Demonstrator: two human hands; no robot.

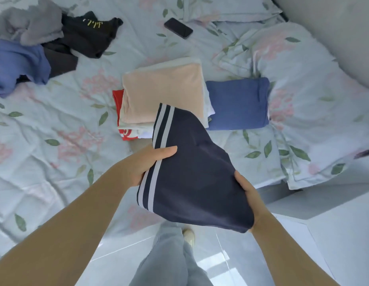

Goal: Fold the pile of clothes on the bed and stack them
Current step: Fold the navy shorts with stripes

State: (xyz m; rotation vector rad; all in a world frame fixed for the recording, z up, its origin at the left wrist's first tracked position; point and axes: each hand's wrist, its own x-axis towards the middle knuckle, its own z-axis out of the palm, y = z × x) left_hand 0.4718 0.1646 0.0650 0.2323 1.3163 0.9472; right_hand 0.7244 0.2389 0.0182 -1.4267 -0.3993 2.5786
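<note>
The bed, under a crumpled floral duvet, is a soft, uneven base, so anything stacked high on it may lean. At its far left lies the unfolded pile of grey, black and violet-blue pieces, so a good share of the work is left.

In the middle sits the folded stack, peach on top, with white and red layers poking out unevenly on the left and near sides (the weak spot, I'd judge). A heavier piece dropped off-centre could slide the top layers or tip the lot toward the bed's edge. Just beside it on the right lies a folded blue garment.

The folded navy garment, with two pale stripes along one edge, is held in the air over the bed's near edge, in front of the stack. The left hand clasps the striped edge, thumb on top. The right hand clasps the opposite corner, fingers underneath. Held only at two sides, the fold could sag open in transit.

A dark phone lies well apart, near the pillows.

The black garment's yellow print and a white mark on the red layer are too small to read.
</note>
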